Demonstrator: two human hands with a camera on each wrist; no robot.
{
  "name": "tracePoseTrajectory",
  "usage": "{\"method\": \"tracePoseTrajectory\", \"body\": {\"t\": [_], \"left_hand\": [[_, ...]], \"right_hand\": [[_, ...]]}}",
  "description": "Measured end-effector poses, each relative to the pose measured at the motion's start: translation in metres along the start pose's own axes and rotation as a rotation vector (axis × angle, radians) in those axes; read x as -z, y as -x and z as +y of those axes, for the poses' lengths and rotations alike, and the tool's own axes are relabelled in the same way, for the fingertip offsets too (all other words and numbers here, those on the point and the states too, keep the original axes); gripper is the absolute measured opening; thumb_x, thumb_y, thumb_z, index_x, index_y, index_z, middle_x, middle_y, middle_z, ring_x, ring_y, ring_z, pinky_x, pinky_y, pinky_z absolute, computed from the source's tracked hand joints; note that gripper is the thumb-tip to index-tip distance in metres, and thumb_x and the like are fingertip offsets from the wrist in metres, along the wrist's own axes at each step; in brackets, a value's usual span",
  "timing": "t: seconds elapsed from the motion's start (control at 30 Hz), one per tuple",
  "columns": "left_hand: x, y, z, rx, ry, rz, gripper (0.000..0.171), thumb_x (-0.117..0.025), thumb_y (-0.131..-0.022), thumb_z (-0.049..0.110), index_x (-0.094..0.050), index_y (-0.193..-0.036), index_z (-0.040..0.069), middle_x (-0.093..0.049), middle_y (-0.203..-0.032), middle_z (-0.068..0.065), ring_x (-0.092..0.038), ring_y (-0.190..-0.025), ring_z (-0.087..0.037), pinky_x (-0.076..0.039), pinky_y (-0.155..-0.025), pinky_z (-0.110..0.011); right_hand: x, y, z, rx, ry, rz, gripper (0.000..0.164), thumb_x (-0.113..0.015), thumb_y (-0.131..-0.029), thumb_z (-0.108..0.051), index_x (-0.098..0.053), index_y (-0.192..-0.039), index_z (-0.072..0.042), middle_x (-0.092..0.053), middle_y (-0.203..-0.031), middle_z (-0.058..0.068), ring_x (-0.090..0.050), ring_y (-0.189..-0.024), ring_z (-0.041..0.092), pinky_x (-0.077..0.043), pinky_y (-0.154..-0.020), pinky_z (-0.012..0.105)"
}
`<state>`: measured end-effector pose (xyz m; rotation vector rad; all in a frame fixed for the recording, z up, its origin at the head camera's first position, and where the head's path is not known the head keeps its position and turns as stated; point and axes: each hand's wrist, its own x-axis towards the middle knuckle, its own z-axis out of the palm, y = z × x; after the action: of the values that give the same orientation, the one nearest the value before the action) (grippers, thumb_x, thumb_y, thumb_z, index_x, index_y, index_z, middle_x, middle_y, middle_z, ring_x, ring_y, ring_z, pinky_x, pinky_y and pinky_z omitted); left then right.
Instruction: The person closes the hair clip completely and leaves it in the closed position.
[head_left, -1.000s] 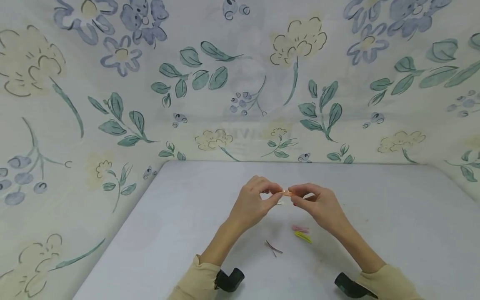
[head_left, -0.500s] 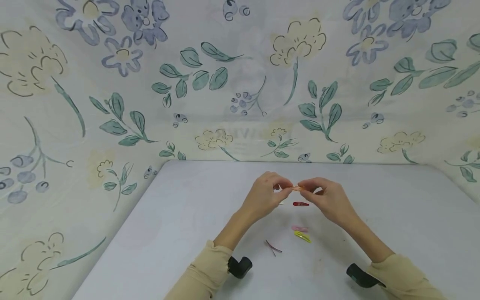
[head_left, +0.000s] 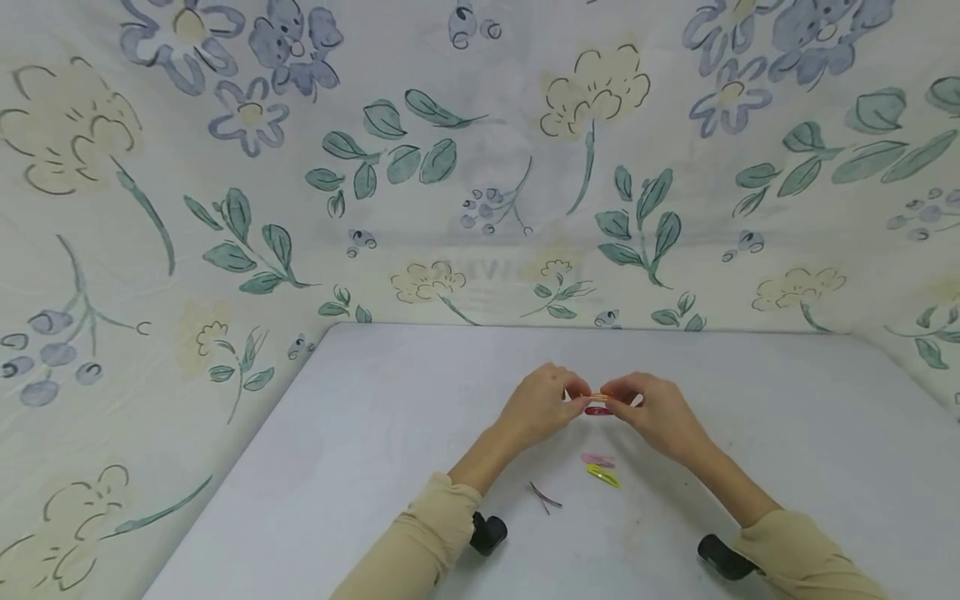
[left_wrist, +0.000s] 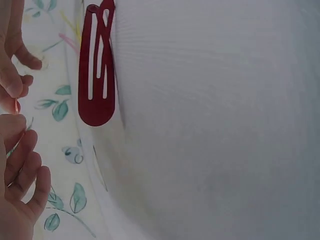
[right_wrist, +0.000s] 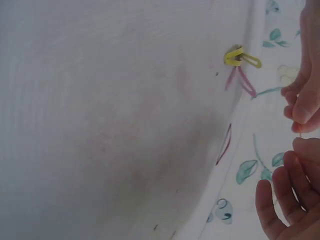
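Observation:
A small orange hair clip (head_left: 598,397) is held level above the far middle of the table. My left hand (head_left: 538,408) pinches its left end between thumb and fingers, and my right hand (head_left: 663,415) pinches the right end. In the left wrist view only a sliver of the orange shows between the fingertips. Just below it in the head view lies a red snap clip (head_left: 597,411), partly overlapped by the hands. Nearer to me are a pink clip (head_left: 597,460) and a yellow clip (head_left: 603,476), side by side. A dark red snap clip (left_wrist: 97,107) with its bars sprung apart lies left of them.
The white table (head_left: 360,433) meets a floral cloth (head_left: 480,167) at its back and sides. Black wrist camera mounts (head_left: 489,535) stick out below both sleeves, close over the table.
Both hands have shifted to the right with the orange clip, rising and then lowering a little. The red clip has come into view beneath them, and a white piece is now hidden behind the left hand.

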<state>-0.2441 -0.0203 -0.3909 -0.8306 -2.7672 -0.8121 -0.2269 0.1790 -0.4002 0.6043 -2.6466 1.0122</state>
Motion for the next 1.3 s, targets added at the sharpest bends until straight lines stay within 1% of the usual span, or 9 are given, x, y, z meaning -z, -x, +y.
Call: {"method": "tracePoseTrajectory", "body": {"t": [0.23,0.4,0.47,0.6,0.77,0.9,1.03,1.17,1.3], "left_hand": [[-0.008,-0.004,0.000,0.012,-0.085,-0.059,0.014,-0.069,-0.093,0.023,-0.076,-0.101,0.014,-0.066,-0.084,0.008,-0.053,-0.085,-0.010,-0.044,-0.073,-0.019],[-0.012,-0.008,0.003,0.004,-0.126,-0.078,0.013,-0.069,-0.093,0.023,-0.076,-0.100,0.014,-0.067,-0.085,0.007,-0.055,-0.086,-0.010,-0.046,-0.077,-0.021],[-0.014,-0.009,0.003,0.011,-0.132,-0.083,0.012,-0.069,-0.093,0.023,-0.076,-0.099,0.015,-0.066,-0.085,0.007,-0.055,-0.086,-0.010,-0.045,-0.076,-0.021],[-0.020,-0.012,0.002,0.015,-0.143,-0.085,0.010,-0.070,-0.092,0.022,-0.076,-0.096,0.015,-0.066,-0.084,0.007,-0.055,-0.084,-0.009,-0.045,-0.076,-0.022],[-0.022,-0.013,0.000,0.007,-0.153,-0.102,0.008,-0.071,-0.091,0.020,-0.075,-0.095,0.015,-0.067,-0.085,0.006,-0.056,-0.084,-0.009,-0.045,-0.077,-0.022],[-0.022,-0.014,0.001,0.022,-0.164,-0.132,0.007,-0.071,-0.090,0.019,-0.076,-0.094,0.014,-0.068,-0.085,0.006,-0.057,-0.085,-0.010,-0.046,-0.077,-0.023],[-0.023,-0.015,0.001,0.037,-0.180,-0.146,0.008,-0.071,-0.090,0.019,-0.076,-0.092,0.014,-0.070,-0.085,0.006,-0.059,-0.084,-0.010,-0.047,-0.075,-0.022],[-0.024,-0.017,0.001,0.040,-0.228,-0.161,0.009,-0.071,-0.090,0.021,-0.077,-0.091,0.014,-0.070,-0.083,0.006,-0.060,-0.082,-0.010,-0.047,-0.073,-0.023],[-0.028,-0.019,0.000,0.020,-0.326,-0.178,0.010,-0.071,-0.090,0.025,-0.078,-0.090,0.017,-0.071,-0.083,0.008,-0.062,-0.081,-0.011,-0.047,-0.073,-0.027]], "right_hand": [[-0.004,0.000,0.000,-0.029,0.086,-0.050,0.017,-0.076,-0.085,-0.009,-0.073,-0.101,-0.004,-0.069,-0.089,0.002,-0.057,-0.080,0.016,-0.051,-0.070,0.029],[-0.003,-0.001,0.000,-0.050,0.139,-0.088,0.016,-0.076,-0.085,-0.011,-0.073,-0.099,-0.005,-0.067,-0.086,0.001,-0.055,-0.079,0.016,-0.049,-0.070,0.031],[-0.003,-0.002,0.002,-0.059,0.154,-0.104,0.016,-0.076,-0.086,-0.012,-0.073,-0.099,-0.005,-0.067,-0.086,0.001,-0.055,-0.079,0.016,-0.048,-0.070,0.032],[-0.004,-0.003,0.004,-0.098,0.166,-0.146,0.016,-0.074,-0.087,-0.011,-0.073,-0.101,-0.004,-0.068,-0.088,0.003,-0.056,-0.080,0.017,-0.051,-0.073,0.034],[-0.007,-0.004,0.006,-0.154,0.185,-0.199,0.016,-0.074,-0.087,-0.010,-0.072,-0.102,-0.003,-0.069,-0.090,0.004,-0.058,-0.081,0.018,-0.054,-0.077,0.038],[-0.008,-0.006,0.007,-0.154,0.207,-0.230,0.016,-0.073,-0.087,-0.010,-0.073,-0.101,-0.003,-0.067,-0.086,0.003,-0.057,-0.078,0.017,-0.052,-0.074,0.036],[-0.008,-0.007,0.009,-0.149,0.221,-0.248,0.014,-0.073,-0.087,-0.010,-0.073,-0.100,-0.004,-0.066,-0.083,0.001,-0.055,-0.076,0.015,-0.049,-0.070,0.032],[-0.009,-0.009,0.010,-0.163,0.224,-0.271,0.012,-0.072,-0.088,-0.010,-0.074,-0.099,-0.005,-0.066,-0.084,0.000,-0.056,-0.077,0.016,-0.050,-0.071,0.034],[-0.010,-0.010,0.009,-0.182,0.224,-0.292,0.011,-0.073,-0.088,-0.010,-0.075,-0.098,-0.006,-0.067,-0.087,0.001,-0.058,-0.081,0.018,-0.052,-0.078,0.038]]}}
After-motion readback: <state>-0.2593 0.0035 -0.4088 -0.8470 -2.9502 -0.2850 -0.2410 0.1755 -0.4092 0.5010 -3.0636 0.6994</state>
